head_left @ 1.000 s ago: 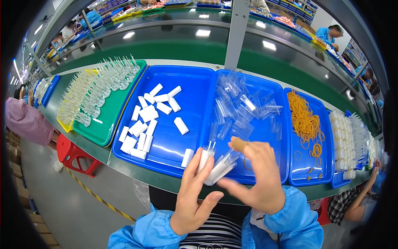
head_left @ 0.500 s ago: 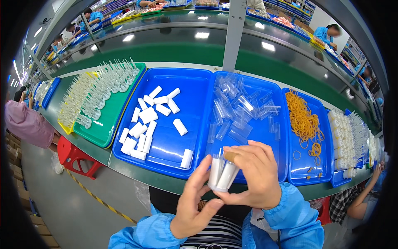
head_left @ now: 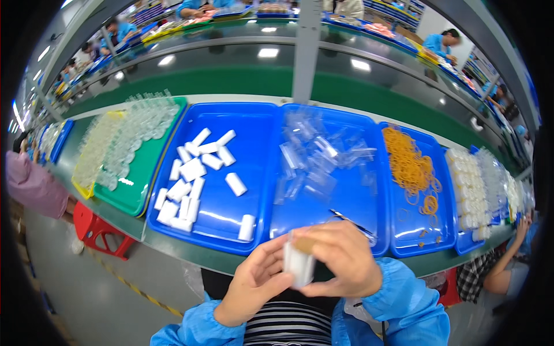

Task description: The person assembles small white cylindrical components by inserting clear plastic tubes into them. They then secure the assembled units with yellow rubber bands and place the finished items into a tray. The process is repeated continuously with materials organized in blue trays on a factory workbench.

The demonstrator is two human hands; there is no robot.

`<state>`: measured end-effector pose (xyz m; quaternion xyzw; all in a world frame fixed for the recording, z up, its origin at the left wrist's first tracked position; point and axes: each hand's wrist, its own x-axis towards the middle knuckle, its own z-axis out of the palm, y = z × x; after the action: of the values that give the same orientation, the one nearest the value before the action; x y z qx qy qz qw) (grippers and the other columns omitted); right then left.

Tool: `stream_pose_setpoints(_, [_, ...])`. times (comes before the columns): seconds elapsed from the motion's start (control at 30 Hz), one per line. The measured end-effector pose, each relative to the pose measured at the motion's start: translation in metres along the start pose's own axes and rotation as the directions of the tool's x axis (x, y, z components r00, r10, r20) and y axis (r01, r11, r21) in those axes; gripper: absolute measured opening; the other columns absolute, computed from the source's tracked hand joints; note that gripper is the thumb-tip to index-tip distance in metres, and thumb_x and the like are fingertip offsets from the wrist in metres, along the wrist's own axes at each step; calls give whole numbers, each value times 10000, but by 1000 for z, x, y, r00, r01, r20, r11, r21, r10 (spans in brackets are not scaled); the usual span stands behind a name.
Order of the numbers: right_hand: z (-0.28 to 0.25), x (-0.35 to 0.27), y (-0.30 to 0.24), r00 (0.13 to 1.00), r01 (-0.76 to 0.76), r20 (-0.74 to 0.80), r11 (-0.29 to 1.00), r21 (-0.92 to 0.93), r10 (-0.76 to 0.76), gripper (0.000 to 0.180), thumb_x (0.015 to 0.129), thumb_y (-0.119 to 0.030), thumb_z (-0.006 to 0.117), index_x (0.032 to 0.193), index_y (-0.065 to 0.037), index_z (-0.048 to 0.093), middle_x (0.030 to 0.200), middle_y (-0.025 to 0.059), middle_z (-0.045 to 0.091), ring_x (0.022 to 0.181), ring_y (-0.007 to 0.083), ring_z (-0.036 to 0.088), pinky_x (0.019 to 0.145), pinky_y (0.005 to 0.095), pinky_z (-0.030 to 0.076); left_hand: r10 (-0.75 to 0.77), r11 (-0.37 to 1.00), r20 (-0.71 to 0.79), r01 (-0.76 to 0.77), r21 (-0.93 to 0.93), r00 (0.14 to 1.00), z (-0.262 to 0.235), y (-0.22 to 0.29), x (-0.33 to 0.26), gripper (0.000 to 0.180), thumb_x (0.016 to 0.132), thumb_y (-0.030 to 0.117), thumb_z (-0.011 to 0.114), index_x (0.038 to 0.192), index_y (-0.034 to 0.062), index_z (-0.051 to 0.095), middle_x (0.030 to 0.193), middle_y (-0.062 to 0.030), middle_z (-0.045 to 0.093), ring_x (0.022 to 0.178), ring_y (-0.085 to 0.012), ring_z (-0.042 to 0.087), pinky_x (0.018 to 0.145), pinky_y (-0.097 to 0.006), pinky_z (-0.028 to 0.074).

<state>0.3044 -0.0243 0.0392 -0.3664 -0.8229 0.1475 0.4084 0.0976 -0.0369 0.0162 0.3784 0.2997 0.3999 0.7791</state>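
Note:
Between my two hands, in front of the trays, is a bundle of white cylinders (head_left: 298, 268), blurred now; clear plastic sleeves round them show in the earlier frame. My left hand (head_left: 251, 288) closes on its left side with fingers and thumb. My right hand (head_left: 346, 259) grips it from the right, with a tan wrap on one finger. Just beyond lies the blue tray of clear plastic tubes (head_left: 317, 181). Black tweezers (head_left: 352, 225) lie in that tray's near part. Several loose white cylinders (head_left: 235, 184) are in the blue tray to the left.
A narrow blue tray holds yellow rubber bands (head_left: 407, 158) at right, with stacked white pieces (head_left: 463, 196) beyond. Clear stemmed parts (head_left: 138, 127) stand on a green tray (head_left: 130, 193) at left. A metal post (head_left: 306, 57) rises behind the trays. Other people work nearby.
The view has shifted a little, so the trays sit further left. My hands have closed further round the bundle, covering more of it. The tweezers have come into sight beyond my right hand.

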Motion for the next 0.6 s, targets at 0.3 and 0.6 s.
stream_pose_setpoints(0.3, [5, -9, -10, 995, 55, 77, 992, 113, -64, 472, 758, -200, 773, 1142, 36, 633, 1280, 191, 623, 1056, 335, 669, 805, 386, 565, -325, 925, 225, 359, -127, 918, -8, -12, -1, 440, 906, 163, 712, 1288, 38, 532, 1135, -47, 598, 1063, -138, 586, 882, -302, 500])
stream_pose_setpoints(0.6, [-34, -7, 22, 956, -129, 280, 980, 149, 84, 594, 798, -386, 776, 1248, -28, 630, 1286, 117, 619, 1188, 296, 572, 988, 419, 402, -343, 934, 153, 354, -50, 927, -2, -12, -7, 224, 862, 34, 747, 1010, 4, 581, 902, -82, 658, 794, -114, 635, 697, -245, 528])
